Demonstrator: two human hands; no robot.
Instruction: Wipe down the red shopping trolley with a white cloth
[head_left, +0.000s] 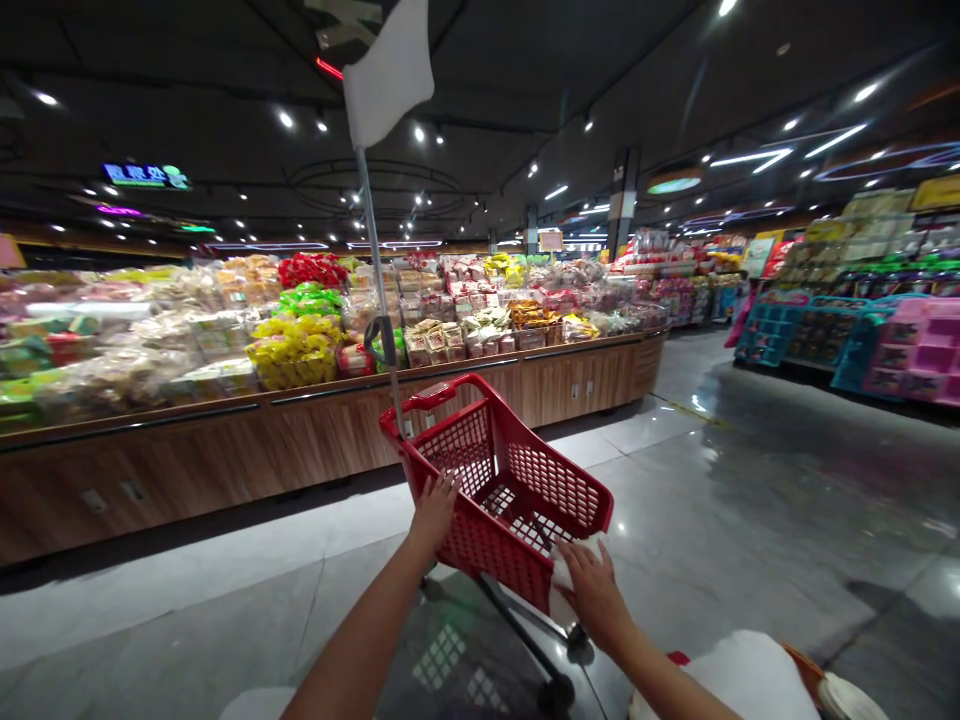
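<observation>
A red plastic shopping cart [547,470] with lattice sides stands in front of me, turned at an angle, with no goods seen in its basket. My left hand [435,510] holds the near side rim of the cart, fingers over the edge. At the cart's lower right corner, my right hand [592,580] has a white cloth [564,595] under its fingers, pressed against the basket. A metal pole [373,250] rises by the cart's handle [429,397] and carries a white flag-like sheet [390,75].
Beyond the cart runs a long wood-panelled counter [330,435] heaped with bagged snacks [296,350]. Teal and pink display racks [817,335] stand to the right across the grey tiled floor [705,490]. A blurred white item [750,675] sits at the bottom right.
</observation>
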